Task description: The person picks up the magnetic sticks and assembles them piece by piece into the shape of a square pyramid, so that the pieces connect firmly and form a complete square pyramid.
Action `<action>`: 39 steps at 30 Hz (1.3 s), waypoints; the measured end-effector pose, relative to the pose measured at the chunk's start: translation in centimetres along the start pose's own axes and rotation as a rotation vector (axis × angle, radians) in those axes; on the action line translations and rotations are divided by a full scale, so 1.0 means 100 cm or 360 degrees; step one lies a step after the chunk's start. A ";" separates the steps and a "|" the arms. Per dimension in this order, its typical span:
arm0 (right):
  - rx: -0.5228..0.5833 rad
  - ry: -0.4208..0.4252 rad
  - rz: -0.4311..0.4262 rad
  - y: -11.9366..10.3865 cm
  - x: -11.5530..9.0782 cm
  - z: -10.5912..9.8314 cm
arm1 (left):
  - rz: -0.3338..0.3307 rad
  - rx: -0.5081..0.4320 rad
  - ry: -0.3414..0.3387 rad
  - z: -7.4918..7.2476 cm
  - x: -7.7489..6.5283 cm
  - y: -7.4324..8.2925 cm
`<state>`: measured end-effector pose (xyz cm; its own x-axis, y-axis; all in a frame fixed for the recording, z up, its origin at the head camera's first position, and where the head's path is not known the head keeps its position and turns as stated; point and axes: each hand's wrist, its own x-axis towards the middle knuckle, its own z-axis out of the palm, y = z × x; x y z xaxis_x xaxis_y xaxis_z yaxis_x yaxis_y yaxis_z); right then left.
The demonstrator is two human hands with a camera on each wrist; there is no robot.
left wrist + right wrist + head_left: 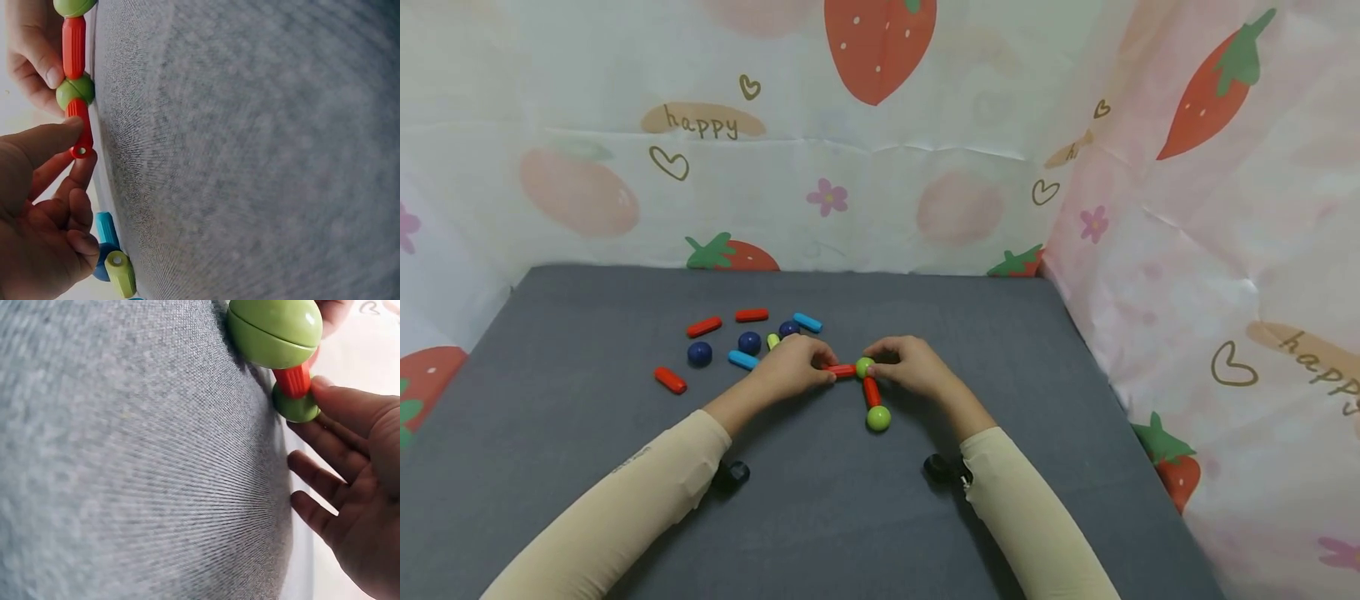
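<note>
My left hand (788, 365) pinches a red rod (842, 371) between thumb and finger. One end of that rod meets a green ball (70, 94), while its free end shows a small pale metallic dot. From the other side, the thumb and fingers of my right hand (916, 367) pinch the same ball. A second red rod (871, 392) runs from this ball toward the front and joins another green ball (878, 418). In the right wrist view, the front green ball (275, 331) looms large, with the right hand's other fingers spread loosely behind it.
Left of the hands lie several loose pieces: red rods (670, 380), dark blue balls (699, 354), light blue rods (807, 322) and a yellow-green rod (772, 341), partly behind the left hand. A printed cloth (880, 208) hangs along the back edge of the grey table (820, 517).
</note>
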<state>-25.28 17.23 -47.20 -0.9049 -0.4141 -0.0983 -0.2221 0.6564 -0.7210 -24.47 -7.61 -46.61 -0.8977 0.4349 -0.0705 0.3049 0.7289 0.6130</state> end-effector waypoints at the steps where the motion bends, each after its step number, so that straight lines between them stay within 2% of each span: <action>1: 0.0002 0.0003 0.0003 0.000 0.000 0.000 | 0.0001 0.0002 -0.0001 0.000 0.000 0.000; 6: -0.0002 0.0021 0.0020 0.001 0.001 0.002 | -0.0005 0.0002 -0.0016 -0.001 0.000 -0.001; 11: 0.0022 0.0031 0.0032 0.001 0.001 0.004 | 0.0042 -0.0014 -0.0017 -0.009 -0.003 -0.004; 18: 0.0019 0.0036 0.0029 0.002 0.001 0.006 | 0.0053 0.0001 0.0075 -0.023 -0.014 -0.008; 26: 0.0029 0.0041 0.0013 0.003 0.000 0.007 | 0.0066 -0.0067 0.0230 -0.048 -0.044 -0.025; 33: 0.0039 0.0058 0.0031 0.004 -0.002 0.007 | -0.0024 -0.0012 0.0355 -0.073 -0.070 -0.048; 39: 0.0036 0.0065 0.0041 0.006 -0.003 0.006 | -0.0053 0.0013 0.0420 -0.090 -0.087 -0.067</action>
<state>-24.97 17.35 -47.95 -0.9244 -0.3707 -0.0893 -0.1905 0.6518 -0.7341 -21.55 -21.03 -43.05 -0.9588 0.2584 0.1179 0.2755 0.7451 0.6074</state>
